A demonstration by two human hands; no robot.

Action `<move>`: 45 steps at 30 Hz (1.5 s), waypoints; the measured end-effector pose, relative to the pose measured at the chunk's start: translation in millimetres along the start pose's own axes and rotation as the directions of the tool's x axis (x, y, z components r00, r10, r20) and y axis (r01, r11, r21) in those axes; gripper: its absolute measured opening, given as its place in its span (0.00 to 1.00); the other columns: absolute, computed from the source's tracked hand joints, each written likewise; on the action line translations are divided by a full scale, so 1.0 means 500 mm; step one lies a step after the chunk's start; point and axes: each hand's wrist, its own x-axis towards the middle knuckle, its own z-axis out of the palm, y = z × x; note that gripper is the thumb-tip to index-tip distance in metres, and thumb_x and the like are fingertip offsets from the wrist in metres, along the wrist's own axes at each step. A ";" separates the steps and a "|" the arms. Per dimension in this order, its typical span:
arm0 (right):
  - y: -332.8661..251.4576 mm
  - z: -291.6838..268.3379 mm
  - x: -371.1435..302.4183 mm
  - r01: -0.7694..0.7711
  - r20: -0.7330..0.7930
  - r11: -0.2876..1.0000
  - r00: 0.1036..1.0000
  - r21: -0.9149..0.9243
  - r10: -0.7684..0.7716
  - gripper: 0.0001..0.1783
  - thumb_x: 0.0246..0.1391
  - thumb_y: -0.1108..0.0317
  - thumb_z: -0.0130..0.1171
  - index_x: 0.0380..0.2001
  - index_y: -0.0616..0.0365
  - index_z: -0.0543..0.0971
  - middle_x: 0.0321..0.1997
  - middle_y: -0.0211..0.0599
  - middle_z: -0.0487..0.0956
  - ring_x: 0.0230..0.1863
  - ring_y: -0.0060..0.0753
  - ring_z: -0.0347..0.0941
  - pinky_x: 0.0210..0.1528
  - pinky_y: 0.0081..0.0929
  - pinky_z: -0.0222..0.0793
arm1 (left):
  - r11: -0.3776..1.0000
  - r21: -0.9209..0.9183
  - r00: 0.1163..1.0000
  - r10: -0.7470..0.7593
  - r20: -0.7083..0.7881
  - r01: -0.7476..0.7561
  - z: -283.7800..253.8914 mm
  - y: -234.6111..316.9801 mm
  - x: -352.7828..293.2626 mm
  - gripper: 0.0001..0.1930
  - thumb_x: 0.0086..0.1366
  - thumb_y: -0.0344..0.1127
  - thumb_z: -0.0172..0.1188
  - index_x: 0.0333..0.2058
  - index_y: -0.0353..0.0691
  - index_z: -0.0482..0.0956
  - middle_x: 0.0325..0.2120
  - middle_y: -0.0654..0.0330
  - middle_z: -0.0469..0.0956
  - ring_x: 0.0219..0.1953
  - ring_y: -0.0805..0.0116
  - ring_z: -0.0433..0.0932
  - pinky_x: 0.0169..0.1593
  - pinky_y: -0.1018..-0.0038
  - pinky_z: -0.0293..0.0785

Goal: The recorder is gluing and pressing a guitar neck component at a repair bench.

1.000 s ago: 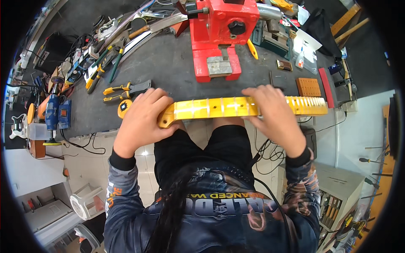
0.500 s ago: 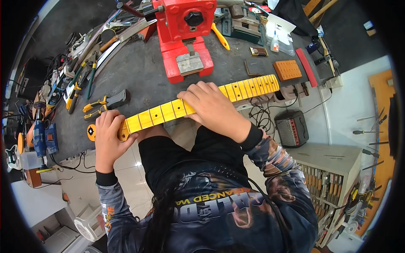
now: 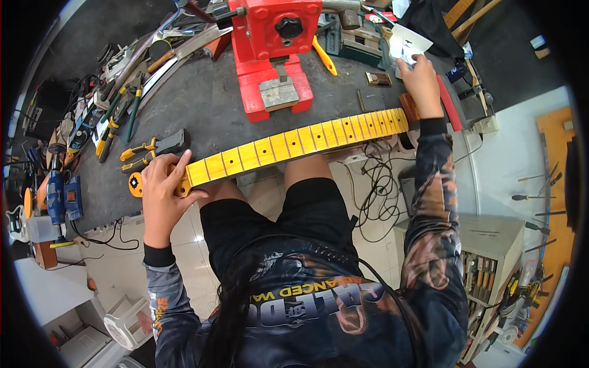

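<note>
The left hand [image 3: 161, 187] curls closed around the head end of the yellow guitar neck [image 3: 288, 145], which lies along the near edge of the dark workbench [image 3: 202, 104]. The right arm stretches far forward, its hand [image 3: 421, 75] pinching a white sheet [image 3: 406, 43] beyond the neck's other end, right of the red vise [image 3: 276, 49].

A guitar neck [image 3: 288, 146] lies along the near edge of the workbench [image 3: 202, 104], a vise [image 3: 276, 49] behind its middle, pliers [image 3: 144, 150] near its left end, a sheet of paper [image 3: 410, 44] far right.
</note>
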 end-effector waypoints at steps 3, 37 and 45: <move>0.033 0.038 0.035 -0.107 0.254 0.988 0.958 -0.110 0.132 0.32 0.70 0.43 0.70 0.60 0.61 0.86 0.60 0.57 0.89 0.63 0.64 0.85 0.62 0.58 0.81 | 1.000 -0.011 1.000 -0.025 0.006 0.025 0.004 0.005 -0.003 0.49 0.51 0.63 0.81 0.72 0.51 0.84 0.54 0.57 0.79 0.57 0.53 0.78 0.66 0.52 0.69; -0.573 -0.248 -0.510 -0.397 0.419 0.178 0.678 0.900 -0.605 0.16 0.61 0.71 0.80 0.47 0.60 0.82 0.46 0.38 0.82 0.48 0.34 0.80 0.53 0.31 0.75 | 0.684 -0.690 0.909 -0.095 -0.406 -0.237 0.110 0.223 -0.112 0.36 0.62 0.25 0.79 0.68 0.37 0.76 0.53 0.47 0.87 0.47 0.46 0.88 0.50 0.56 0.84; -0.554 -0.144 -0.396 0.613 0.043 0.546 0.642 0.571 -0.766 0.35 0.60 0.55 0.78 0.65 0.57 0.79 0.59 0.42 0.80 0.61 0.50 0.77 0.65 0.47 0.71 | 0.551 -0.807 0.765 -0.421 -0.487 -0.211 0.054 0.122 -0.149 0.20 0.82 0.42 0.68 0.57 0.41 0.66 0.38 0.53 0.78 0.38 0.61 0.77 0.45 0.61 0.77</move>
